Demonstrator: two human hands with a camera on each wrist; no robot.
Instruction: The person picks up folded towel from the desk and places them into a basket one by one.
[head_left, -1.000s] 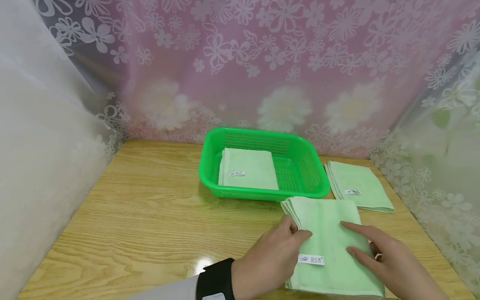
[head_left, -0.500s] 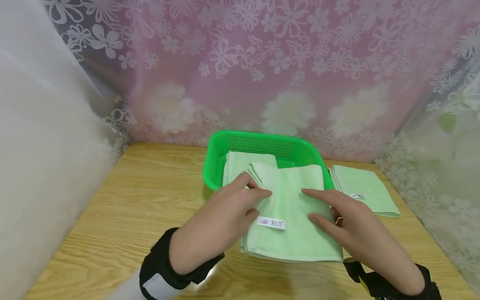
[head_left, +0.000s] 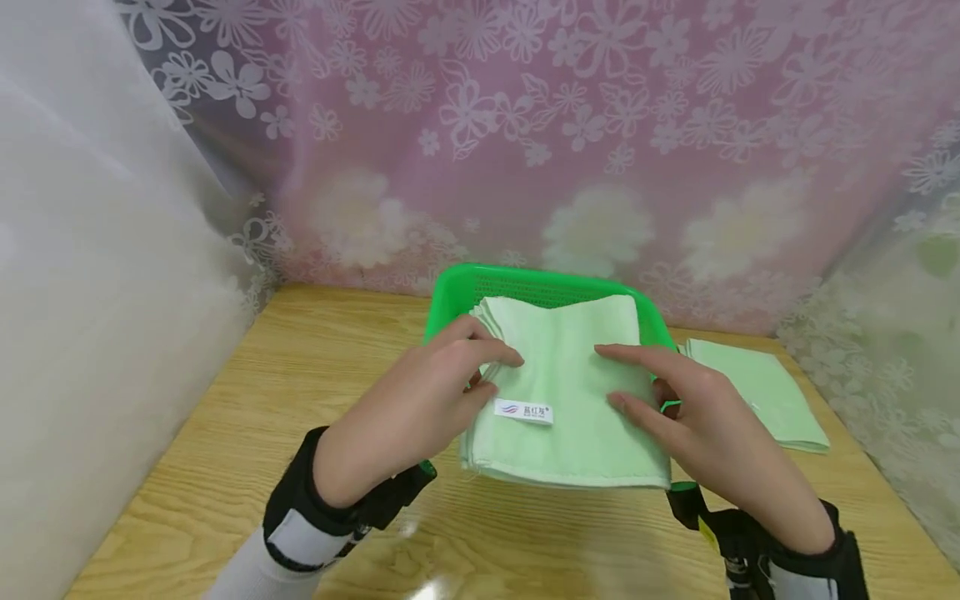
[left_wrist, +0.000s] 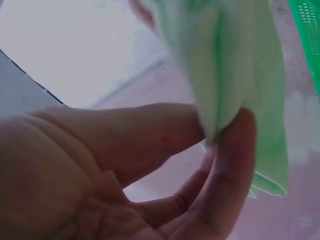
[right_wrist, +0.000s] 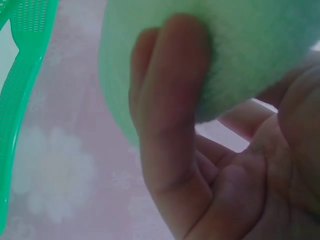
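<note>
Both hands hold a folded pale green towel [head_left: 573, 383] with a white label, raised over the front of a green plastic basket [head_left: 551, 283]. My left hand [head_left: 427, 387] pinches its left edge, and the left wrist view shows thumb and fingers on either side of the cloth [left_wrist: 225, 60]. At the right edge my right hand [head_left: 693, 408] grips it; in the right wrist view curled fingers lie against the towel's underside [right_wrist: 250, 60]. The held towel hides most of the basket's inside in the head view.
Another folded green towel [head_left: 757, 392] lies on the wooden table [head_left: 322, 358] right of the basket. A flowered curtain [head_left: 480, 167] hangs behind the table, with pale sheets at both sides.
Both hands have carried the towel left and away from the body, from in front of the basket to over it. The folded towel seen earlier inside the basket is now hidden.
</note>
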